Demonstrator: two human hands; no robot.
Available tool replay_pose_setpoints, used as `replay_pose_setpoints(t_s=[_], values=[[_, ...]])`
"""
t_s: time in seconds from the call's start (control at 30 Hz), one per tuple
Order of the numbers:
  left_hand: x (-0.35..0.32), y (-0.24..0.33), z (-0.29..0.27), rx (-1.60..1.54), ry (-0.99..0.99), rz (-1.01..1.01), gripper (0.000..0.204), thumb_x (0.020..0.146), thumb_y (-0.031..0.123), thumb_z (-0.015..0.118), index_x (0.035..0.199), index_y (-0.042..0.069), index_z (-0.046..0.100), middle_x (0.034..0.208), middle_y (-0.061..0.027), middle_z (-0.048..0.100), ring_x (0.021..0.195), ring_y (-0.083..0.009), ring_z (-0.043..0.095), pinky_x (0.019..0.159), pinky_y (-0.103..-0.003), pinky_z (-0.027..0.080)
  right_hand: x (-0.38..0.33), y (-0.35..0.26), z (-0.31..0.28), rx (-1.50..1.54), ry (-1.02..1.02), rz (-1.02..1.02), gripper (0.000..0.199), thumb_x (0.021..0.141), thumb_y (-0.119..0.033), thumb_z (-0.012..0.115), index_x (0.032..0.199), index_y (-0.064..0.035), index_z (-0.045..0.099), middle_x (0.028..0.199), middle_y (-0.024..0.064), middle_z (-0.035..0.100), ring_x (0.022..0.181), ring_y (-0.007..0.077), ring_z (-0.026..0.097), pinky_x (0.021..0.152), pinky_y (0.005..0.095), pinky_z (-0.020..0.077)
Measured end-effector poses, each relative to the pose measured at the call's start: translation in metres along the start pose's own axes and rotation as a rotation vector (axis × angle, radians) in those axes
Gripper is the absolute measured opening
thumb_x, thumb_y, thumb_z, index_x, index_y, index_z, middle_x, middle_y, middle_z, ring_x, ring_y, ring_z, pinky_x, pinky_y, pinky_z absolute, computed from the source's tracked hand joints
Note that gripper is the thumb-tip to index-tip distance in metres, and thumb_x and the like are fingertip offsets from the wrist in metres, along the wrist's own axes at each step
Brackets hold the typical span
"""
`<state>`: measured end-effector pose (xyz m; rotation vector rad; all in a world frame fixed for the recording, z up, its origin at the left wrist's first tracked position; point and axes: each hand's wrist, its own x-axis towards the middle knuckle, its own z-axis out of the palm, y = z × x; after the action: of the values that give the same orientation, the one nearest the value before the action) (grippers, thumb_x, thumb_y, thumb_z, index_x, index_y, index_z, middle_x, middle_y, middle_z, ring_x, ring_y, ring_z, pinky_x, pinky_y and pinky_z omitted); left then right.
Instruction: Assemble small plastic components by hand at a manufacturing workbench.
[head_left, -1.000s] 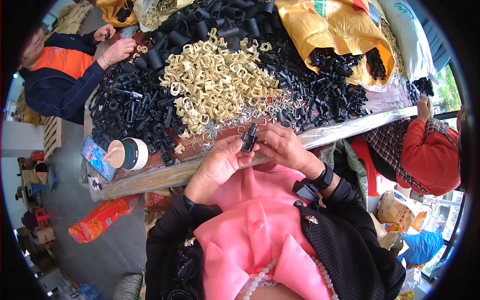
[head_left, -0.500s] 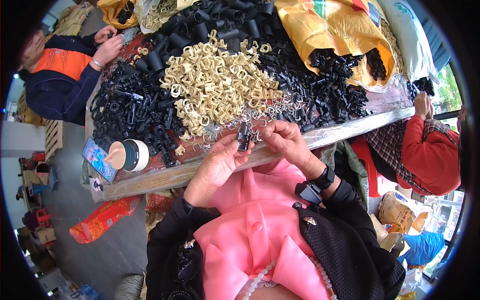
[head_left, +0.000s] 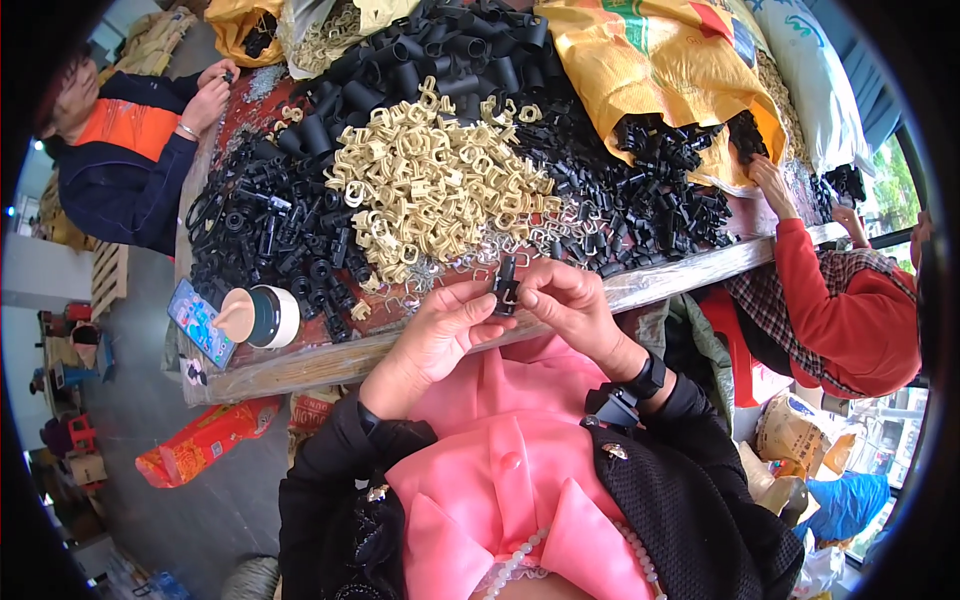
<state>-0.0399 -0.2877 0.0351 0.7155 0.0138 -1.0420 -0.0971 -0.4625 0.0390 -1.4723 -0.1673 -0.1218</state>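
Both hands pinching one small black plastic part [head_left: 506, 284] at the table's near edge.

Right hand [head_left: 565, 305] has fingers pressed together on the part's right side; left hand [head_left: 440, 330] closes thumb and fingertips on its lower left. Part stands roughly upright between them. Versus a second ago: it sat lower and closer to the body, now it's raised a bit toward the table edge [head_left: 330, 365], and the left fingers have closed in on it. My read: fitting or seating step underway, not finished. Just beyond: scattered small metal clips [head_left: 470, 262], then the beige clip pile [head_left: 430, 185], ringed by black parts [head_left: 270, 245]. Left: tape roll [head_left: 262, 316] and phone [head_left: 200, 322]. Co-workers' hands at far left and right, separate.
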Motion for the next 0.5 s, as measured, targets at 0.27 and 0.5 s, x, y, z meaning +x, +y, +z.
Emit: replay_pose_setpoints(t_s=[0.27,0.5], values=[[-0.001,0.001,0.014,0.015,-0.01,0.005,0.024,0.082,0.009,0.052,0.103,-0.002,0.051,0.092,-0.0113,0.059,0.078,-0.0189,0.06,0.067,-0.025,0.051,-0.002,-0.01,0.002,-0.537,0.075,-0.418,0.008,0.073,-0.004,0.061,0.076,-0.0016,0.054,0.066,0.0057,0.051,0.055,0.0166,0.048,0.049,0.0257,0.0382],[-0.005,0.001,0.017,0.146,-0.015,0.014,0.027,0.083,0.013,0.052,0.105,-0.002,0.051,0.094,-0.0095,0.058,0.08,-0.0167,0.059,0.07,-0.025,0.05,-0.003,-0.015,0.0,-0.784,0.015,-0.566,0.016,0.065,-0.004,0.065,0.077,-0.0044,0.056,0.066,0.0052,0.049,0.054,0.0205,0.049,0.049,0.0296,0.0396]])
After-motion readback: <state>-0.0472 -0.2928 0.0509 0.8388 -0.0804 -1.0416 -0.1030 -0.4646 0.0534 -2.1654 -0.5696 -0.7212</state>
